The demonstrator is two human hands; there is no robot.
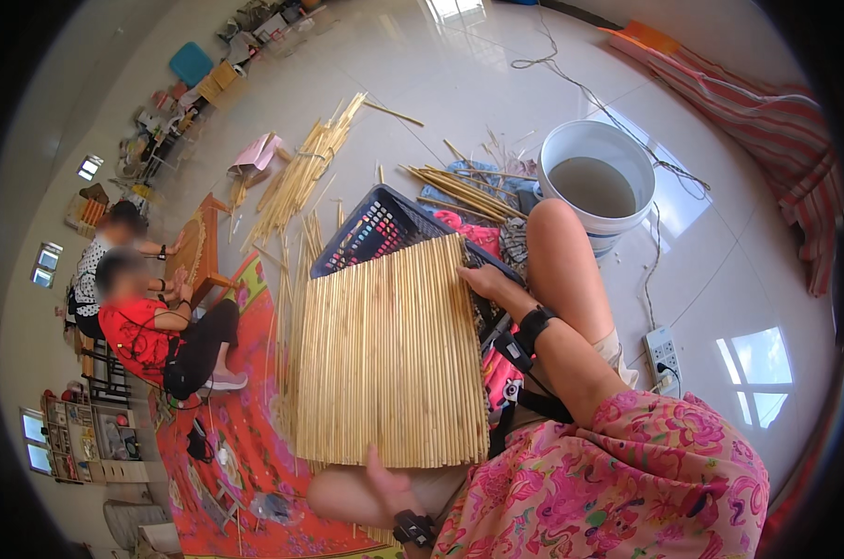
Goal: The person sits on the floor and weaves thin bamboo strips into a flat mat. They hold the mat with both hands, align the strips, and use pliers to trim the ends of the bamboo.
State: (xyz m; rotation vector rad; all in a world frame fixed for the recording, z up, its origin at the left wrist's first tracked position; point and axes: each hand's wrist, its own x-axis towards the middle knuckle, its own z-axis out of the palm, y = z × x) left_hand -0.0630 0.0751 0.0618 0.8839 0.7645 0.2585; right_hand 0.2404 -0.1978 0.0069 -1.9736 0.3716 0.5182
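Note:
A flat, rectangular mat of straw-coloured sticks, laid side by side, is in front of me over my lap. My right hand grips its far right edge, the thumb on top and the other fingers mostly hidden beneath. At the near edge, my left hand holds the mat, its thumb over the rim and its fingers out of sight underneath. Just beyond the mat, partly covered by it, stands a dark blue plastic basket. Both wrists wear black bands.
Bundled sticks and loose sticks lie on the tiled floor. A white bucket of murky water stands beside my right knee, a power strip behind it. Two people sit at a wooden piece at left, near a red floral floor covering.

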